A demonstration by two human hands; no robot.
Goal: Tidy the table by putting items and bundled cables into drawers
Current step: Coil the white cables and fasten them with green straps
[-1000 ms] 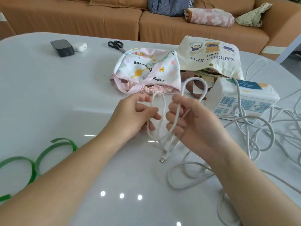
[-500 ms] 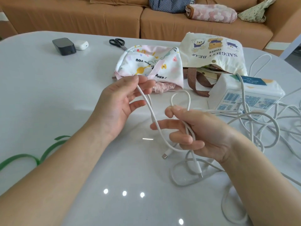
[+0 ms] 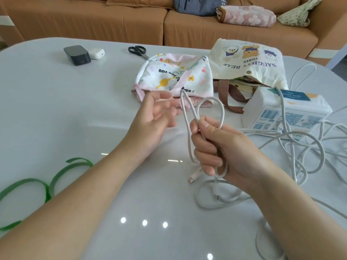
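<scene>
Let go of cable [image 3: 208, 98] with left hand [image 3: 155, 117], fingers now spread; grips two loops in curled right hand [image 3: 221, 147] over middle of table [image 3: 75, 109]. Behind: pouch [image 3: 176, 77], tote bag [image 3: 249, 61]; tissue pack [image 3: 285, 111] under tangle, right edge.

The cream tote bag [image 3: 249, 61] read "THREE NAUGHTY BEAR" (upside down from here); the patterned pouch [image 3: 174, 77] bore "FOR YOU"; the tissue pack [image 3: 287, 111] print was illegible.

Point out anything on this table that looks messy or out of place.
The long white cables sprawl in a loose tangle over the right of the glossy white table, one strand draped across the white tissue pack. The cream bear-print tote bag lies flat, contents poking from its mouth.
</scene>
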